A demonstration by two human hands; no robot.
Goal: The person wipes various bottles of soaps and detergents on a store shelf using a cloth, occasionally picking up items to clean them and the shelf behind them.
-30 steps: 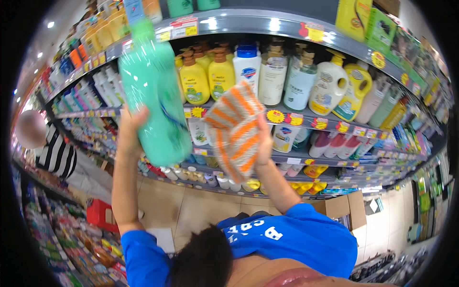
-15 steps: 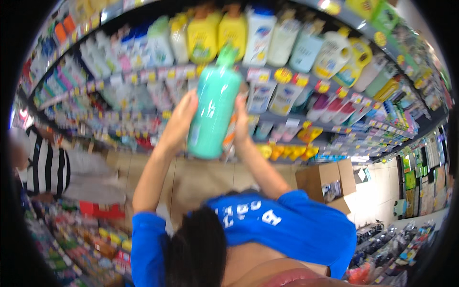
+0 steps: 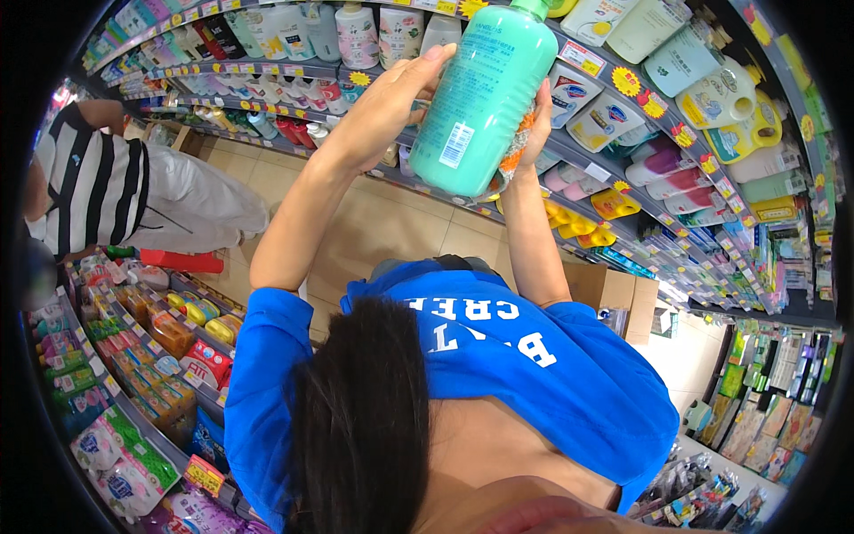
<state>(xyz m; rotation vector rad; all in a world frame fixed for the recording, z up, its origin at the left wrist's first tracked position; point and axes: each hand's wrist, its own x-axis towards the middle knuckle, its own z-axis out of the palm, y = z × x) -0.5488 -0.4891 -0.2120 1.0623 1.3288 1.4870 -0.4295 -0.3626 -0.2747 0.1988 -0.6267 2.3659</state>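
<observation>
A large turquoise-green plastic bottle (image 3: 485, 98) is held up tilted in front of the shelves, its back label and barcode facing me. The cap end is cut off by the picture's upper edge. My right hand (image 3: 532, 133) grips the bottle's right side, its fingers mostly hidden behind. Between that palm and the bottle is an orange and whitish cloth-like piece (image 3: 514, 158). My left hand (image 3: 382, 111) is at the bottle's left side, its thumb tip against the upper edge and its other fingers curled partly behind the bottle.
Shelves of bottles curve around the far side, including yellow jugs (image 3: 754, 125) and white pouches (image 3: 605, 120). A person in a striped top (image 3: 93, 178) stands at left. An open cardboard box (image 3: 614, 294) sits on the tiled floor at right. Packaged goods (image 3: 169, 329) fill the near-left shelf.
The bottle has moved up and right in the picture and turned, so its printed back now shows. My view has swung, and the shelves appear shifted right. Both hands stay at the bottle.
</observation>
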